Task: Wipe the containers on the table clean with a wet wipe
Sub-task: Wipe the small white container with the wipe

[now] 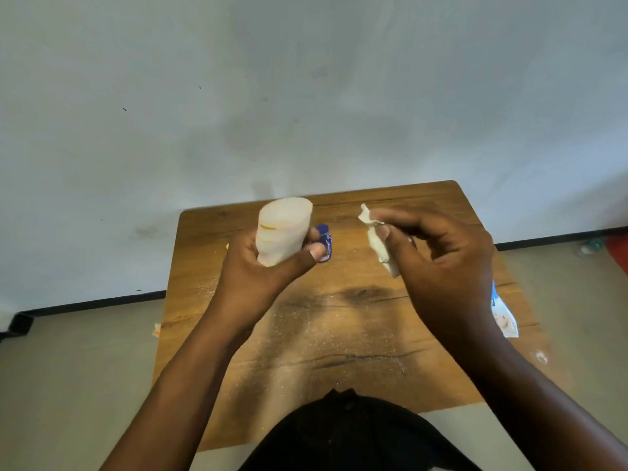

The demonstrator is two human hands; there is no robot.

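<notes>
Above the table [339, 334] my left hand [258, 266] grips a pale white container [283, 231] upright, while my right hand [441, 260] pinches the crumpled wet wipe [377, 239] just beside it, not touching. I judge wiping is in hand: next, bring wipe onto the container's side. A small blue bottle [324, 243] stands behind; the wipe packet [504, 314] hangs at the right edge, so room lies toward the middle

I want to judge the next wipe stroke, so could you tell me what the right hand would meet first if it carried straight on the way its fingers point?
Probably the white container held up in the left hand. The right hand pinches the wet wipe, fingers pointing left across a bare gap. Depth is unclear from one view.
</notes>
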